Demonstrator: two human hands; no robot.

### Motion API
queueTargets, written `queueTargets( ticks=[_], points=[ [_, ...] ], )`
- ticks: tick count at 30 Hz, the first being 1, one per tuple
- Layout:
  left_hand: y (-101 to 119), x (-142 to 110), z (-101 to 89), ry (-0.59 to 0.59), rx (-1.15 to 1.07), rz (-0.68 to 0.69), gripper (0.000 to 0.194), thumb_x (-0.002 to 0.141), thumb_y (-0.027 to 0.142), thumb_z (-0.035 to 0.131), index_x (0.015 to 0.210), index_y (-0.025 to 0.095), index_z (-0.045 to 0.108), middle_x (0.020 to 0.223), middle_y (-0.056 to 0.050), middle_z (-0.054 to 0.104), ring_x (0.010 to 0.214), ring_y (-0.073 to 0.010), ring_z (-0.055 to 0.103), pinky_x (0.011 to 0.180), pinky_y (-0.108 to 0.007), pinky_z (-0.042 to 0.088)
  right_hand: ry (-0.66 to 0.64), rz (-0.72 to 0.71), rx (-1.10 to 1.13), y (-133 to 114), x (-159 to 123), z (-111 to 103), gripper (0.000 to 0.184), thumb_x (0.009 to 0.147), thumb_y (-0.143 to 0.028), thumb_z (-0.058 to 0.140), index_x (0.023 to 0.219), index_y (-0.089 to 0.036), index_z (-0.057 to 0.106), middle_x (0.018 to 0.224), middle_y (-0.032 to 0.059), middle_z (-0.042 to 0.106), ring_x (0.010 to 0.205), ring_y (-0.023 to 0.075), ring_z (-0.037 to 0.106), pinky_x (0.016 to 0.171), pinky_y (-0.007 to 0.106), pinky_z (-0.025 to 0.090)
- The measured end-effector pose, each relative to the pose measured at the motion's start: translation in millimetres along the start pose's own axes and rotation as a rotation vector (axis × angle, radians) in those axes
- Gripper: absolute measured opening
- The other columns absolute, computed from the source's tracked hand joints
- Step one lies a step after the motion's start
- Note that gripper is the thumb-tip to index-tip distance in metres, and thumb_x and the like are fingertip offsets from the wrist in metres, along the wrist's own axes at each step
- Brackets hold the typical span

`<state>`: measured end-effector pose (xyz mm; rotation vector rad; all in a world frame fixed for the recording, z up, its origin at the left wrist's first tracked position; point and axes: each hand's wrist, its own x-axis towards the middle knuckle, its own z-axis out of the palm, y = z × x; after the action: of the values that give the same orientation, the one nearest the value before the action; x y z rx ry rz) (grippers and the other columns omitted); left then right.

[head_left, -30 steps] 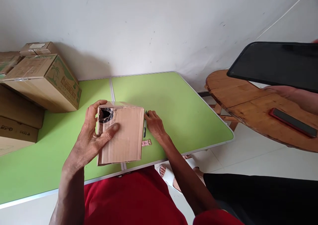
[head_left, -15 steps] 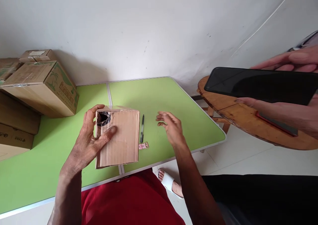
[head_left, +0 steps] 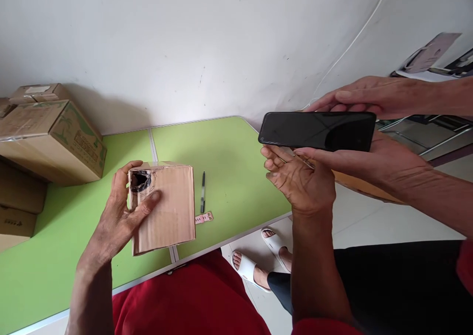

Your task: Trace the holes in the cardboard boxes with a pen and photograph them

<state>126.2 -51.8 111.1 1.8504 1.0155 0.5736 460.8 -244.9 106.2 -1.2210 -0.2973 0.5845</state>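
In my left hand [head_left: 120, 214] is a small cardboard box [head_left: 170, 207], with the thumb across its front and the fingers around its left edge. A dark-rimmed, ragged hole [head_left: 140, 181] opens near the box's upper left corner. My right hand [head_left: 301, 182] is palm up, fingers stretched out, just below a black smartphone [head_left: 314, 130]. Whether it touches the phone is unclear. Another person's two hands [head_left: 391, 157] support that phone from the right. A pen [head_left: 203, 192] and a small pink strip [head_left: 204, 217] lie on the table right of the box.
Several cardboard cartons [head_left: 55, 138] are stacked on the left of the green folding table [head_left: 214, 143]. A wooden stool or table [head_left: 364, 184] stands at right, partly behind the other person's arms. White slippers [head_left: 249, 271] show on the floor below.
My right hand has moved right from above the table and turned palm up under the phone. The other person's hands and phone appear farther left. My left hand still holds the box.
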Motion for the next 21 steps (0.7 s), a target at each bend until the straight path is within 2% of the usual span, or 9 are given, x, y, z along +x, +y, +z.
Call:
queueTargets(
  ticks=[4,6,10,13,15,18,21],
  points=[
    [1,1,0.6,0.006,0.024,0.023,0.093,0.084,0.083,0.073,0.156,0.031,0.046,0.149,-0.014,0.06,0.132,-0.0412,0.062,0.105,-0.057,0.057,-0.023,0.15,0.009,-12,6,8,0.064,0.108,-0.049,0.028,0.087,-0.023,0.083,0.093,0.0091,0.085,0.061,0.0114,0.066,0.047,0.024,0.038],
    [3,-1,1.8,-0.001,0.012,0.03,0.091,0.085,0.081,0.074,0.156,0.031,0.045,0.151,-0.015,0.06,0.133,-0.0412,0.062,0.106,-0.058,0.057,-0.024,0.173,0.05,-13,14,11,0.062,0.108,-0.046,0.031,0.078,-0.022,0.079,0.078,0.0071,0.081,0.05,0.0071,0.056,0.044,0.018,0.028],
    [8,-4,4.6,-0.031,-0.02,0.05,0.086,0.089,0.075,0.072,0.157,0.031,0.043,0.151,-0.015,0.06,0.134,-0.0401,0.063,0.112,-0.06,0.054,-0.083,0.211,0.128,-12,33,19,0.054,0.103,-0.04,0.036,0.072,-0.019,0.074,0.062,0.0039,0.074,0.036,0.0025,0.039,0.042,0.014,0.006],
    [9,-5,4.9,-0.029,0.002,0.055,0.082,0.092,0.072,0.071,0.157,0.03,0.044,0.151,-0.015,0.061,0.137,-0.0404,0.061,0.119,-0.063,0.049,-0.129,0.252,0.172,-13,33,28,0.056,0.101,-0.036,0.03,0.065,-0.012,0.066,0.058,0.0018,0.07,0.034,-0.0012,0.035,0.046,0.013,-0.005],
    [9,-5,4.2,-0.019,0.004,0.046,0.081,0.092,0.072,0.071,0.156,0.029,0.044,0.151,-0.015,0.061,0.139,-0.0405,0.06,0.121,-0.063,0.047,-0.147,0.211,0.201,-16,26,35,0.061,0.101,-0.033,0.021,0.066,-0.008,0.064,0.062,0.0022,0.072,0.037,-0.0029,0.038,0.049,0.01,-0.008],
    [10,-5,3.3,-0.016,-0.007,0.047,0.083,0.092,0.072,0.072,0.157,0.029,0.044,0.151,-0.015,0.06,0.14,-0.0401,0.06,0.123,-0.061,0.047,-0.14,0.17,0.229,-21,13,47,0.065,0.101,-0.027,0.014,0.076,-0.005,0.07,0.067,0.0033,0.074,0.042,-0.0047,0.041,0.05,0.004,-0.006],
    [11,-4,3.3,-0.018,0.013,0.067,0.083,0.091,0.072,0.072,0.156,0.028,0.045,0.15,-0.015,0.06,0.139,-0.0399,0.06,0.122,-0.061,0.048,-0.151,0.184,0.218,-26,10,57,0.06,0.099,-0.019,0.016,0.084,-0.004,0.072,0.067,0.0015,0.072,0.042,-0.0053,0.039,0.048,0.003,-0.005]
  ],
)
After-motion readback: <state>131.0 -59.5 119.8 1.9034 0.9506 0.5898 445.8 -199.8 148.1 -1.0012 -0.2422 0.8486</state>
